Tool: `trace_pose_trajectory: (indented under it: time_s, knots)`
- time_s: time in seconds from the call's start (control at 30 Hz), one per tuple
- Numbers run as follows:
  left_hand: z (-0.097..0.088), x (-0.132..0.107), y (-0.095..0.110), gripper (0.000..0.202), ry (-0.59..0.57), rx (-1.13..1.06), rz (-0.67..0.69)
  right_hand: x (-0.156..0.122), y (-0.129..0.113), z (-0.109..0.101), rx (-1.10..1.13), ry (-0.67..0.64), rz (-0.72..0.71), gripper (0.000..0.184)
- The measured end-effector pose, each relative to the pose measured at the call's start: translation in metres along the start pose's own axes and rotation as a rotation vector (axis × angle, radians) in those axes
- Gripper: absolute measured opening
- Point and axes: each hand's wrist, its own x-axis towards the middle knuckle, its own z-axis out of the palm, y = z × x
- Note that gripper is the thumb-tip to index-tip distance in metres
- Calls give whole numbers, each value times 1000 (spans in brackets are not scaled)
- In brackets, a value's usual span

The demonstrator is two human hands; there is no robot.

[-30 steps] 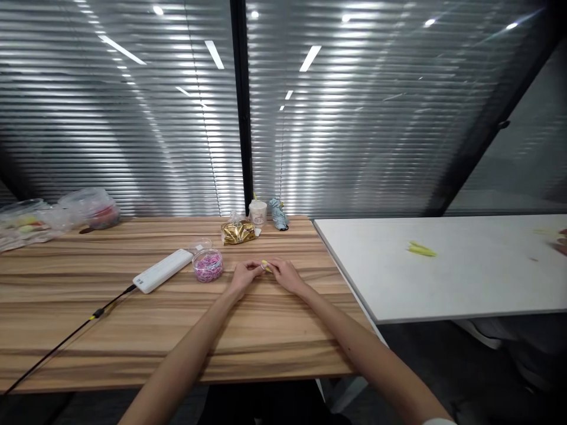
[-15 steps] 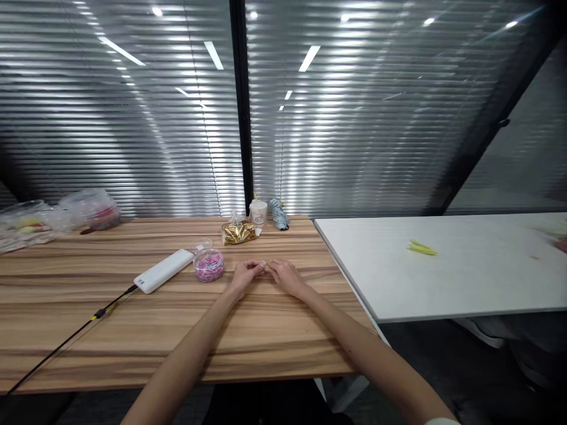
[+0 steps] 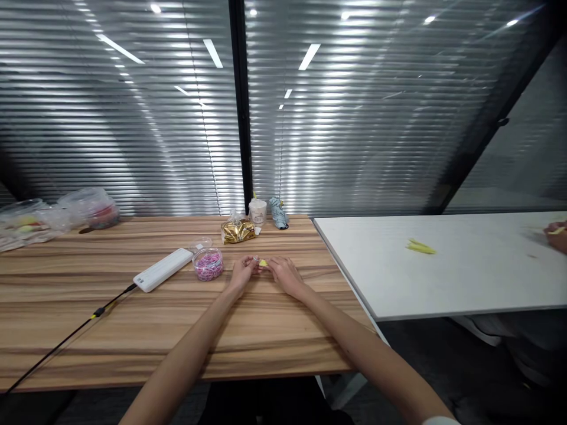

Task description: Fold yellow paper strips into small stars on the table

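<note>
Tabletop (image 3: 274, 342) runs open toward its near edge, with the right edge closer than the left. Both forearms (image 3: 189, 354) converge from that near edge, left hand (image 3: 241, 274) and right hand (image 3: 286, 275) almost meeting. Between their fingertips sits a small yellow piece (image 3: 263, 262), seemingly pinched by the right; whether the left grips it, I can't tell.

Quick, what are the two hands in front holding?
Left hand: closed, seemingly on a tiny pale loop.
Right hand: closed on a small yellow piece.
</note>
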Motion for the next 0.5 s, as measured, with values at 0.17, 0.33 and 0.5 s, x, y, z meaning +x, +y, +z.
trace_pose_trajectory:
  time_s: [0.17,0.33,0.5]
  knots:
    - [-1,0,-2,31,-15,137,47,0,1,4,-2,34,-52,21]
    - [0,-2,-1,30,-5,213,79,-1,0,6,-22,28,-63,26]
    - [-3,2,-6,27,42,312,112,-1,-2,4,-44,12,-35,29]
